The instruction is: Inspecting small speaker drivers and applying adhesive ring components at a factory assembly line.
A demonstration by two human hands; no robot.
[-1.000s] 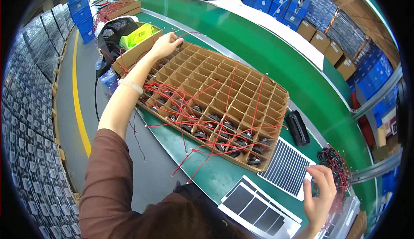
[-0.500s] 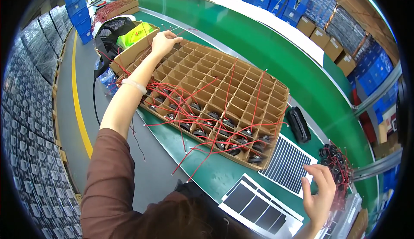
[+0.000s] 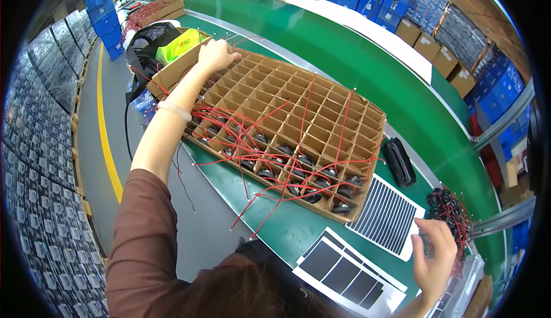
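Left hand stretched far out, fingers curled over the far corner of the cardboard grid tray, gripping its edge. A pale bracelet around that wrist. Brown sleeve on the arm below.

Tray lying flat on the green belt, cut up into lots of little square cells. Top rows bare. Near rows filled with small round black speakers, one in each cell. Thin red wires running from them, some draped over the tray, some spilling off the near edge onto the belt.

Right hand low at the right, fingers spread a little, resting by a heap of small black speakers with red wires. Cannot tell if anything is pinched in it.

Just beside that hand, a white sheet with black stripes flat on the belt. Near it, lower down, a white sheet with dark rectangles. A black oblong gadget just past the tray's right corner.

Behind the tray, a black mesh basket with something yellow-green inside. Blue crates stacked far off at the left. A yellow line on the grey floor.
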